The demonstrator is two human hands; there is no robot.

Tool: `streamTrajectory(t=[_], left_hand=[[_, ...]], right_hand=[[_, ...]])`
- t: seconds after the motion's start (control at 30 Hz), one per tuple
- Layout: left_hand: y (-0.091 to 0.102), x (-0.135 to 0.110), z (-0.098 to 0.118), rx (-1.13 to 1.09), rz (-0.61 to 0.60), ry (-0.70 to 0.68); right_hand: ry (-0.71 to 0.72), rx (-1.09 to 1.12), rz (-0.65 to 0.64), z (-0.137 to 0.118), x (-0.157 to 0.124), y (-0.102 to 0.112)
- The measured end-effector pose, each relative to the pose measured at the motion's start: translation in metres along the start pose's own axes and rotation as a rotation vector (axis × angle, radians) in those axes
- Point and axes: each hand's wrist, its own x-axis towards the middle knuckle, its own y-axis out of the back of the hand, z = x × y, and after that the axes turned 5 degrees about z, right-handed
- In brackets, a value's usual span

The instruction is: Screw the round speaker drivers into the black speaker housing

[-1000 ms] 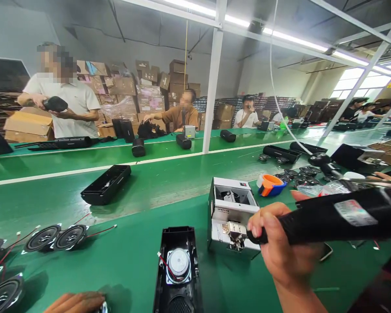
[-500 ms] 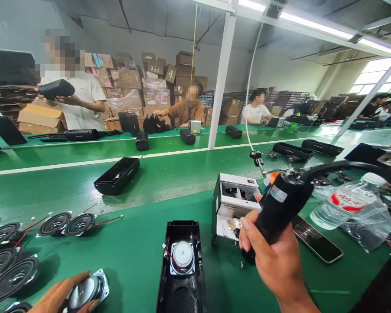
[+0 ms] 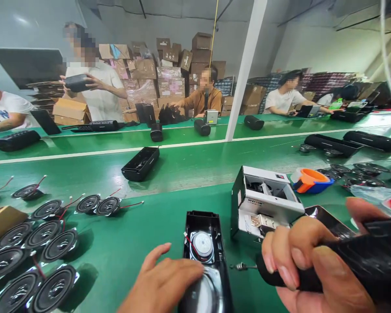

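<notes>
My right hand grips a black electric screwdriver held sideways, its bit pointing left toward an open black speaker housing on the green belt. One round speaker driver with red and white wires sits in the housing's upper bay. My left hand presses a second driver into the lower bay. Right behind the bit stands a small white screw-feeder box.
Several loose speaker drivers with red wires lie at the left. Another black housing rests further up the belt. An orange and blue tape dispenser and more drivers lie at the right. Several people work across the belt by stacked cartons.
My left hand carried the driver from the lower left into the housing. My right hand tipped the screwdriver from upright to sideways, away from the feeder box. The view swung left.
</notes>
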Motion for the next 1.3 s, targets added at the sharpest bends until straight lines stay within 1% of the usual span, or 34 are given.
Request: streamTrajectory(t=[0.07,0.17,0.23,0.3,0.37,0.5,0.67,0.83,0.9,0.97,1.03,1.1,1.17,1.23,1.3], left_hand=[[-0.024,0.014,0.008,-0.012,0.019,-0.104],[-0.053,0.015,0.002,0.060,0.104,-0.169],[-0.066,0.010,-0.006,0.106,0.189,-0.198],[-0.073,0.006,-0.012,0.119,0.243,-0.212],[-0.078,0.003,-0.014,0.126,0.223,-0.209],[-0.081,0.002,-0.014,0.154,0.145,-0.184],[-0.077,0.000,-0.012,0.173,0.134,-0.165],[-0.075,-0.003,-0.012,0.147,0.070,-0.134],[-0.069,0.000,-0.009,0.164,0.065,-0.141],[-0.059,0.006,-0.003,0.185,0.066,-0.169],[-0.048,0.012,0.002,0.190,-0.019,-0.195],[-0.043,0.014,0.004,0.179,-0.089,-0.198],[-0.049,0.010,0.000,0.173,-0.067,-0.168],[-0.060,0.004,-0.005,0.163,-0.023,-0.127],[-0.070,-0.001,-0.007,0.146,-0.027,-0.099]], right_hand=[[0.021,-0.017,-0.002,0.002,-0.003,-0.005],[0.019,-0.030,-0.080,0.007,-0.004,-0.004],[0.006,-0.005,-0.152,0.012,-0.005,0.000],[-0.022,0.020,-0.199,0.018,-0.007,0.003],[-0.047,0.026,-0.225,0.024,-0.011,0.003],[-0.056,-0.016,-0.242,0.039,-0.021,0.002],[-0.103,-0.031,-0.329,0.051,-0.029,0.007],[-0.110,-0.061,-0.345,0.057,-0.030,0.010],[-0.103,-0.077,-0.353,0.059,-0.030,0.012],[-0.072,-0.112,-0.358,0.062,-0.030,0.015],[-0.026,-0.162,-0.381,0.066,-0.030,0.020],[-0.015,-0.193,-0.398,0.070,-0.031,0.024],[-0.035,-0.200,-0.391,0.073,-0.032,0.027],[-0.035,-0.199,-0.391,0.075,-0.034,0.027],[-0.020,-0.204,-0.414,0.076,-0.035,0.027]])
